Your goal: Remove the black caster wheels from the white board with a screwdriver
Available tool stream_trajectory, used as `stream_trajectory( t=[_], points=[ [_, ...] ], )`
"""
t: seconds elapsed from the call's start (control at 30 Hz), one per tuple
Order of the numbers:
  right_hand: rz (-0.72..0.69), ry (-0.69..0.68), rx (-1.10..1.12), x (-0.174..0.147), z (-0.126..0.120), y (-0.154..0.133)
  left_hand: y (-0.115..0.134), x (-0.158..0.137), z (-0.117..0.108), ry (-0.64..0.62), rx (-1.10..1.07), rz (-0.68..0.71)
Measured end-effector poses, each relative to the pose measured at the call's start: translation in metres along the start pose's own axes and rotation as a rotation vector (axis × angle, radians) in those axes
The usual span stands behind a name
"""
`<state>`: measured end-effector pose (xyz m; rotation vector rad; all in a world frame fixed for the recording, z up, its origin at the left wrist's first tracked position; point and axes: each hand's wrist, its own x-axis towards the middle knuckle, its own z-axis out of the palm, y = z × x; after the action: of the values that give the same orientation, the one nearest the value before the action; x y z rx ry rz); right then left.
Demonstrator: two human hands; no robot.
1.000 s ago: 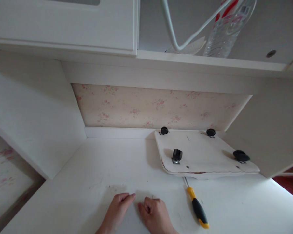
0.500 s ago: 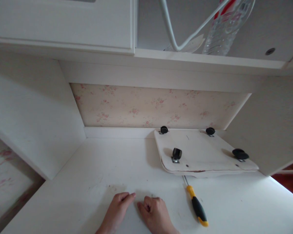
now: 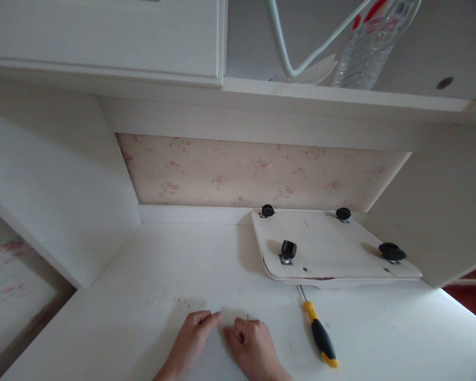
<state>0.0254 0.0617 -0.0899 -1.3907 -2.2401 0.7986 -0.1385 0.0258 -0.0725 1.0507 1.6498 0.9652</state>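
Observation:
My left hand (image 3: 193, 334) rests on the white desktop (image 3: 174, 259), fingers curled into a loose fist and thumb along the top. Beside it, a small gap away, my right hand (image 3: 254, 344) is also curled into a fist. Nothing shows in either hand. Right of my right hand lies a screwdriver (image 3: 321, 336) with a yellow and black handle, its shaft pointing toward a white board. That board (image 3: 321, 241) lies behind it with black casters on top, one being the near-left caster (image 3: 288, 250). Its front edge has a brownish chipped strip.
A white cupboard (image 3: 103, 42) overhangs the desk. Its open shelf holds a clear plastic bottle (image 3: 365, 55) and a white cable (image 3: 280, 37). Side panels (image 3: 59, 174) bound the desk, and floral wallpaper (image 3: 230, 169) covers the back. Small specks (image 3: 184, 303) dot the desktop.
The view has shifted very slightly. Both hands, the screwdriver and the board with casters stay in the same places.

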Motion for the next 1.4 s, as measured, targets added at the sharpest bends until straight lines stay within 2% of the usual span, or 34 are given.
stream_trajectory(
  t=[1.4],
  points=[
    [-0.038, 0.0, -0.013, -0.0024, -0.0048, -0.0047, 0.0031, -0.0022, 0.0008, -0.001, 0.015, -0.02]
  ],
)
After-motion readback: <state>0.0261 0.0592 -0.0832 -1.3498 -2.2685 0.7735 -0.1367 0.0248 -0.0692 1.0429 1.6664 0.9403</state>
